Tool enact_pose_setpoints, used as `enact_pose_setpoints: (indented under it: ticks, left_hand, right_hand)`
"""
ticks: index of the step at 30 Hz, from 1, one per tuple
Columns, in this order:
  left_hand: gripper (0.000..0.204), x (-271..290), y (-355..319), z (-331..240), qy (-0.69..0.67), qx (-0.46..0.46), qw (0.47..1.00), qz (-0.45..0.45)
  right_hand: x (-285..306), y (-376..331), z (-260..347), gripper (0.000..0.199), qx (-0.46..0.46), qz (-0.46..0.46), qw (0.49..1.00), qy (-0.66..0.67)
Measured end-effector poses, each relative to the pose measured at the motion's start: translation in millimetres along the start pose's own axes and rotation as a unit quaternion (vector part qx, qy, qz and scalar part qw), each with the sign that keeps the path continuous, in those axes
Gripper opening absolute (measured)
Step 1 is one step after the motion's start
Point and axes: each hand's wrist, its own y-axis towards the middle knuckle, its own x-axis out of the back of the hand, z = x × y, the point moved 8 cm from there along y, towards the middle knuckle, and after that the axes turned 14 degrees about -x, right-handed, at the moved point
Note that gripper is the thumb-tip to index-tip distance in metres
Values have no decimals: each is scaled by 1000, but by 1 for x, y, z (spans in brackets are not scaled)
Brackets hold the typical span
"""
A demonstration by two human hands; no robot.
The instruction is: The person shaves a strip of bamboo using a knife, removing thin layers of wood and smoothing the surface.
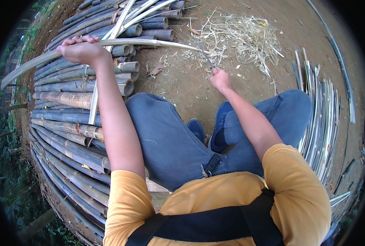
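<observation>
A long, pale bamboo strip [149, 42] arcs across the upper part of the view, from its free tail at about 10 o'clock to its tip just past 12. The left hand [82, 50], at 10 o'clock, is curled around it palm up, the grip closed on the strip some way in from the tail. Near the tip, between 12 and 1 o'clock, a narrow-bladed knife [208, 61] crosses the strip; whether the edge is biting into it or only lying against it, I cannot tell. The right hand [220, 80] is wrapped in a fist around the knife's handle, just below the blade.

Beyond, at 1 o'clock, curly shavings [248, 39] lie on the bare ground. From 8 to 11 o'clock runs a stack of bamboo poles [67, 98], with loose split strips [121, 24] laid across its upper part. At 3 o'clock lies a bundle of slats [320, 119]. The jeans [157, 123] fill the middle, knees apart.

The main risk, as I judge it, is the blade skidding along the strip or digging in if its angle changes or the grain runs out, spoiling the strip. The bare left palm could catch a splinter should the strip slide through it, and the long tail could snag on the poles and twist.
</observation>
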Motion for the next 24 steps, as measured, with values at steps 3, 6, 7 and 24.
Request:
enact_pose_setpoints:
  ticks: [3, 6, 7, 24]
  left_hand:
    - [55, 4, -2, -1, 29, -8, 999, -13]
    - [56, 8, -2, -2, 28, -3, 999, -32]
    - [56, 9, -2, 0, 23, -4, 999, -38]
    - [61, 15, -2, -24, 21, 10, 997, -68]
  right_hand:
    - [0, -18, 10, 27, 25, 18, 998, 47]
    - [-14, -15, 9, 25, 47, 26, 997, 49]
    - [-18, -10, 1, 26, 38, 24, 998, 41]
    - [-5, 2, -16, 37, -42, 30, 998, 44]
